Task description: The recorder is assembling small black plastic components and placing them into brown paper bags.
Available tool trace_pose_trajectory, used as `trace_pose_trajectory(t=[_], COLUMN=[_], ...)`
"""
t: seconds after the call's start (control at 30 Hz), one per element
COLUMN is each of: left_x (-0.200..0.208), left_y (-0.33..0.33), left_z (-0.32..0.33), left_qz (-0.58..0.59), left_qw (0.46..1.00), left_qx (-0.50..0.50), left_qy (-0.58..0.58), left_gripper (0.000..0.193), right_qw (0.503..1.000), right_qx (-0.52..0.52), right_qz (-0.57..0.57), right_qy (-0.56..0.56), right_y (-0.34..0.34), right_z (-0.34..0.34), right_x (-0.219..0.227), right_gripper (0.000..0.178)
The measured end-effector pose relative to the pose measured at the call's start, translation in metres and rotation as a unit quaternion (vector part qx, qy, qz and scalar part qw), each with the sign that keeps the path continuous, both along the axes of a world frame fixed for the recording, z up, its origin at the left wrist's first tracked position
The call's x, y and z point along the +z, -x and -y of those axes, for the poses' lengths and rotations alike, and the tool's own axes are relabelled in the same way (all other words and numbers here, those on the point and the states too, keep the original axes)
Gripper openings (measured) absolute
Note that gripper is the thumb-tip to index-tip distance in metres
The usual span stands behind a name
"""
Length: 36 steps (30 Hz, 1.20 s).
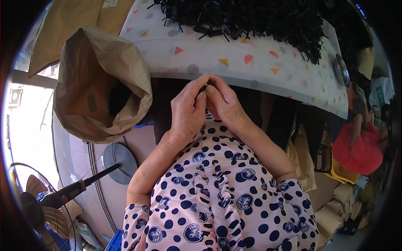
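In front of my chest, just off the near edge of the table [201, 62], my left hand [187, 105] and my right hand [228, 103] meet fingertip to fingertip. Both are closed in a pinch around a small black piece [203, 88]; the fingers cover most of it, so its exact kind is hidden. On the table's far side lies a big heap of small black parts [255, 19] with thin stalks sticking out. To the left of my hands a brown paper bag [142, 90] stands with its mouth wide, and a dark mass [120, 98] shows inside it.
A patterned white cloth covers the table, and a round metal dish [342, 71] sits at its right end. At lower left stands a fan [39, 201], near a round grey base [121, 163]. Another person in red [358, 146] is at the right, near a yellow container [343, 171].
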<state>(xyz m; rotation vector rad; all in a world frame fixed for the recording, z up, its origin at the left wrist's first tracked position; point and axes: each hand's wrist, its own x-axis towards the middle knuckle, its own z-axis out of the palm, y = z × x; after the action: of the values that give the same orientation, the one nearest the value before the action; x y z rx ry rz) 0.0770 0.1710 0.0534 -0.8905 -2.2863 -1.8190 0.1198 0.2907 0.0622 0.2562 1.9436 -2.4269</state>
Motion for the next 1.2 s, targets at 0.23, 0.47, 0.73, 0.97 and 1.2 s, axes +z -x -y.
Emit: trace_pose_trajectory(t=[0.23,0.47,0.73,0.97,1.2], left_x=[0.010,0.033,0.031,0.002,-0.012], left_y=[0.028,0.090,0.063,0.073,0.061], left_z=[0.033,0.142,0.046,-0.051,-0.049], left_qz=[-0.102,-0.158,-0.022,-0.009,-0.036], left_qw=[0.992,0.882,0.988,0.995,0.978], left_qx=[0.057,0.332,0.129,-0.027,-0.077], left_qy=[0.036,0.295,0.083,0.091,0.192], left_gripper=[0.027,0.034,0.049,0.071,0.059], right_qw=[0.963,0.685,0.883,0.994,0.992], right_qx=[0.222,-0.081,-0.144,-0.076,0.004], right_qz=[0.006,-0.115,-0.124,0.070,0.087], right_qy=[-0.155,-0.715,-0.429,-0.029,0.090], right_y=[0.054,0.112,0.123,0.070,0.038], right_z=[-0.046,-0.118,-0.148,-0.109,-0.085], right_x=[0.006,-0.022,-0.052,0.002,-0.003], right_gripper=[0.037,0.023,0.012,0.011,0.014])
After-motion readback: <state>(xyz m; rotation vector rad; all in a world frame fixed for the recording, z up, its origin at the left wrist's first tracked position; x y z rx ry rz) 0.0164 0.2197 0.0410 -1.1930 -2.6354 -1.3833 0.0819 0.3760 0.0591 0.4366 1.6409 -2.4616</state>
